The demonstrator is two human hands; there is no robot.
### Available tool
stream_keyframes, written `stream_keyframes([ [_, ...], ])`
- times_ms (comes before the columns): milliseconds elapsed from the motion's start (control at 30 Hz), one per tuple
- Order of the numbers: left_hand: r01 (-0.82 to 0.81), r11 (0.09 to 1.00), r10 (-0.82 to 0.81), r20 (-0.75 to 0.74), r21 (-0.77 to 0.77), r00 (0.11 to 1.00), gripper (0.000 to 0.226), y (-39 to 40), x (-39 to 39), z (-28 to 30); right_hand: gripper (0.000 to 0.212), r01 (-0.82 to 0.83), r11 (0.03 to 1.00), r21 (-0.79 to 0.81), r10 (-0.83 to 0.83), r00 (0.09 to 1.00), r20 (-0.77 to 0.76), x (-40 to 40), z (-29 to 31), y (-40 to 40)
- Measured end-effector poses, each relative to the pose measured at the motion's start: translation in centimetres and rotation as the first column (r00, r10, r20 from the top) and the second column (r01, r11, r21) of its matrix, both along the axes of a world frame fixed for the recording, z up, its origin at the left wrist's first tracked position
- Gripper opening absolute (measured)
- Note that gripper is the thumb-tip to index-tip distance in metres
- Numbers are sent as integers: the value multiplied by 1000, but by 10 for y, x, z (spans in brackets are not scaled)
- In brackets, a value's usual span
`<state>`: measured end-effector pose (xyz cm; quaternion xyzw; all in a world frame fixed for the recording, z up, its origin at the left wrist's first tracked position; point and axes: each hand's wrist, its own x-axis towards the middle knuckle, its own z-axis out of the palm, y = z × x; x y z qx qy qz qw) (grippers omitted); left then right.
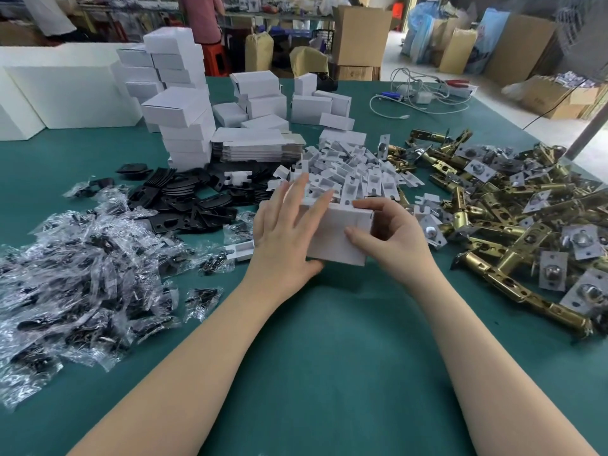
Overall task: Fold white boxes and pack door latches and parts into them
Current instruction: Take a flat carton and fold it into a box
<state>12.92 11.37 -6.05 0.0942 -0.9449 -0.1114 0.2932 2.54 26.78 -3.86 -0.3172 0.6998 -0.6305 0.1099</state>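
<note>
Both hands are on one white box (339,232) at mid-table. Left hand (283,232) lies flat against the box's left side, fingers straight and spread, tips reaching over the top edge. Right hand (391,232) grips the box's right end, fingers curled over the top edge, thumb pressing the front face. Box stands on the green table (329,340), near bottom edge touching the cloth.

Just behind the box: a heap of small white card inserts (348,169). One loose insert (240,251) lies just left of the left wrist. Right of the hands, a wide pile of brass door latches (513,218) with silver faceplates. Left of the hands, a heap of clear plastic bags (82,274) holding dark small parts. Behind those, black strike plates (187,199) piled loose. Flat unfolded box blanks (256,148) are stacked behind the black plates. Folded white boxes (181,103) are stacked tall at back left, more scattered toward back centre. White cables (418,97) lie at the far right of the table. Brown cartons (362,37) stand on the floor beyond.
</note>
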Motion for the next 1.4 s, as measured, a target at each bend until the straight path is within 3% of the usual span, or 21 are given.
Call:
stream_keyframes([
  [100,20,999,-19,-14,40,1000,93,-4,1,0,39,-64,997,-40,64,998,-14,4,-1,0],
  [300,-51,994,59,-75,100,995,87,5,-2,0,28,166,974,-153,-170,985,-17,15,-13,-14],
  [467,-59,989,71,-85,136,994,86,4,-3,1,35,175,969,-175,-176,984,8,11,-14,-16],
  [700,-56,992,68,-106,111,992,85,4,-2,0,27,168,963,-211,-168,986,20,10,-12,-15],
  [900,-68,992,80,-101,109,992,85,5,-2,-2,25,111,977,-183,-112,994,4,12,-11,-14],
  [1000,-84,988,99,-107,132,989,85,7,-3,-2,35,46,986,-162,-44,999,11,15,-12,-15],
  [1200,-76,991,86,-90,107,992,86,-4,-1,-1,49,-69,993,92,89,968,-235,14,-16,-14],
  [1333,-60,992,68,-66,111,996,88,-6,-3,-3,53,-110,992,69,120,977,-174,13,-16,-14],
  [1400,-52,989,62,-72,138,995,88,-6,-4,-4,41,-78,997,5,78,992,-103,15,-14,-14],
])
